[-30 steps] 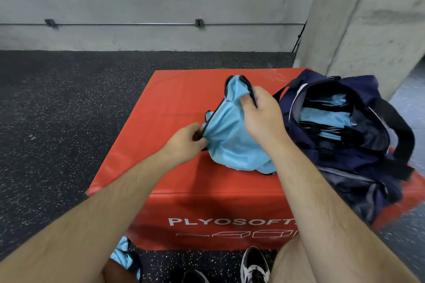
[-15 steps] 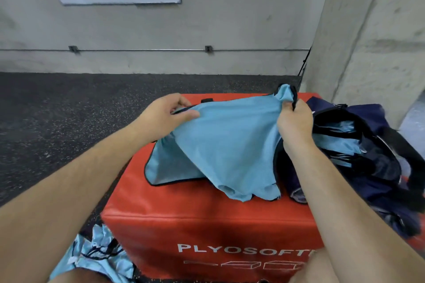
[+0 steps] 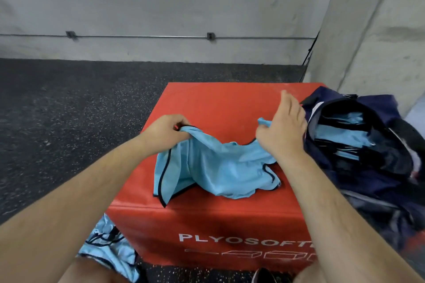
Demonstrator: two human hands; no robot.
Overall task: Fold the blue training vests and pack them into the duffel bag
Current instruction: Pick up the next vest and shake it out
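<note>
Close to the front edge of the red box [image 3: 207,103], the blue vest [image 3: 216,167] lies in a heap. The left hand [image 3: 165,132] grips its edge at 10 o'clock and the right hand [image 3: 282,131] pinches a corner at 2 o'clock. I think it could fold crooked or slide off the front, because the cloth sags between the hands. It looks thin, floppy and crumpled, light blue with dark trim, and the open duffel bag [image 3: 368,167] sits at 3 o'clock.

Both bare forearms reach forward over the box [image 3: 207,103]. At its left edge, left hand [image 3: 166,133] has fingers curled and grips one end of the vest [image 3: 213,167]. Toward the box's right side, right hand [image 3: 284,131] pinches the vest's other end with its thumb, other fingers stretched upward.
</note>
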